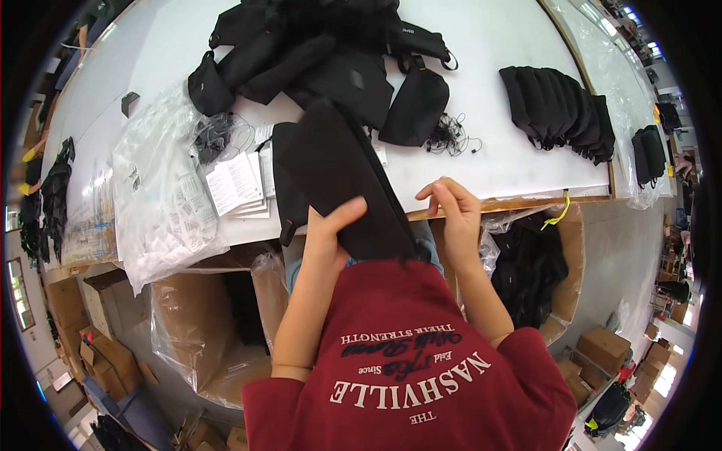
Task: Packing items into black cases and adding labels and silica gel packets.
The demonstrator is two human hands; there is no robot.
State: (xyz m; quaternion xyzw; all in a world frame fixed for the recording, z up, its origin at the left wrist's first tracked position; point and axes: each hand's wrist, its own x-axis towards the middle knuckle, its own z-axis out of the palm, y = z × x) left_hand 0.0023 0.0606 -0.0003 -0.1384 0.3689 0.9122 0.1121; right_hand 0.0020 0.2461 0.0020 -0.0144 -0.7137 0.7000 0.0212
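Note:
My left hand (335, 231) grips a flat black fabric pouch (336, 169) near its lower end, with the thumb on top and the other fingers hidden behind. The pouch slants over the table's near edge, close to my body. To its right, my right hand (457, 214) hovers in the air, apart from the pouch. Its fingers are bent and drawn together, and anything pinched there is too small to name. Another black pouch (289, 154) lies partly under the held one. Beside it sits a stack of printed paper slips (239, 183).
Black pouches (301, 64) are heaped at the far side of the white table (481, 161). More stand in an overlapping row (555, 109) at right. Thin black cords (449, 138) lie tangled nearby. Clear plastic bags (162, 180) cover the left. Open cartons (192, 316) stand below the edge.

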